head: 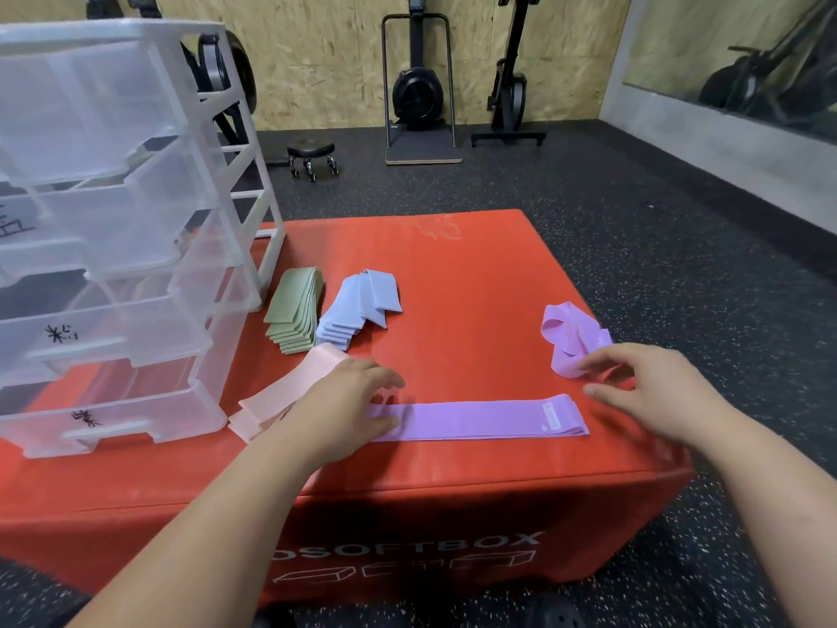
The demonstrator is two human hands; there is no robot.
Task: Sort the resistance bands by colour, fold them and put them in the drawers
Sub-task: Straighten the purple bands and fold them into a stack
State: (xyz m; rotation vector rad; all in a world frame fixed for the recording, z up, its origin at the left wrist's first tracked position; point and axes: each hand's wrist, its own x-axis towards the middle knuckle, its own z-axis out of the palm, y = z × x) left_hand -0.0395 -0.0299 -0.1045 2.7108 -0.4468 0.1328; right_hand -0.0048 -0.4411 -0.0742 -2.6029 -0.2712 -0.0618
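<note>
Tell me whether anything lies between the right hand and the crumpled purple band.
Nothing visible does. The right hand has its fingertips at the near end of the crumpled purple band; contact is unclear. The flat purple band lies nearer the person, one end under the left hand, off that path.

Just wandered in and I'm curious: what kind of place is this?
Probably a gym: exercise machines stand at the back, the floor is speckled rubber, and resistance bands lie on a red padded box.
</note>
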